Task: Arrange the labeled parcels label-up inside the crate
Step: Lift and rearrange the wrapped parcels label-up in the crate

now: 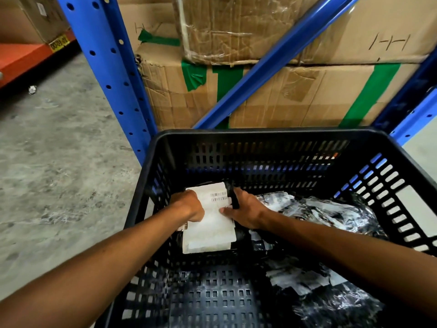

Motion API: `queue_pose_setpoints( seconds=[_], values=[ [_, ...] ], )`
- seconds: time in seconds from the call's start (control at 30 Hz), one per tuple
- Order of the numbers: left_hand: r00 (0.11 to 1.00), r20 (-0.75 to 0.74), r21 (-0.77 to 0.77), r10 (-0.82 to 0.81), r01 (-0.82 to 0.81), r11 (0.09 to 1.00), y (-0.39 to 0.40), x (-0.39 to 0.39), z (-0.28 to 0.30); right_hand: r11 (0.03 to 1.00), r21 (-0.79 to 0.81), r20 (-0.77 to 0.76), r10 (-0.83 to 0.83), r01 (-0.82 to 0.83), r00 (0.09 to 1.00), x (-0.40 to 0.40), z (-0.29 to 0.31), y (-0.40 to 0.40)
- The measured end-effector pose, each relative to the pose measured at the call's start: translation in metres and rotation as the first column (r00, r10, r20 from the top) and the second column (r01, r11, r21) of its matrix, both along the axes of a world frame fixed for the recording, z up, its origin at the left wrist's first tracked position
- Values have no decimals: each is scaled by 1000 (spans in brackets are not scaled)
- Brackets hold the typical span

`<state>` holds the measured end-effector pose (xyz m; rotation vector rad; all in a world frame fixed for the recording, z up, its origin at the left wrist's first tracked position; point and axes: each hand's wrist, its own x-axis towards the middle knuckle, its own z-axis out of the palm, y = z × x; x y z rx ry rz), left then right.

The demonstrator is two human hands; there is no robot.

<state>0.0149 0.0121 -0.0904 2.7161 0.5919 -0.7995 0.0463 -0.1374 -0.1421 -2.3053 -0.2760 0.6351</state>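
Observation:
A black perforated plastic crate (260, 136) fills the lower right of the head view. In its left part lies a black-wrapped parcel (241, 234) with a large white label (211, 226) facing up, barcodes near its far edge. My left hand (188, 205) rests on the label's left edge, fingers curled over it. My right hand (246, 209) grips the parcel's right side, thumb pressed on the label. Several more black shiny parcels with white labels (331, 214) lie jumbled along the crate's right side and near corner.
Blue rack uprights (101, 67) and a diagonal brace (272, 62) stand just behind the crate, with stacked cardboard boxes (307, 98) taped in green. Grey concrete floor (59, 150) spreads to the left, an orange shelf beam (26, 58) at far left. The crate's near-left floor (212, 299) is bare.

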Motion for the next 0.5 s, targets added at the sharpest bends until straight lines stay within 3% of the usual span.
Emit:
queue_pose_setpoints(
  seconds=[0.3,0.43,0.5],
  values=[
    [995,87,-40,40,-37,999,2,4,-6,996,18,-9,-82,82,997,1,-2,-4],
    [998,69,-29,5,-3,1000,2,3,-3,990,-143,-44,6,-12,999,2,11,-3],
    [995,64,28,-71,70,997,0,1,-1,948,-278,-15,156,-154,988,10,31,-10]
  ],
)
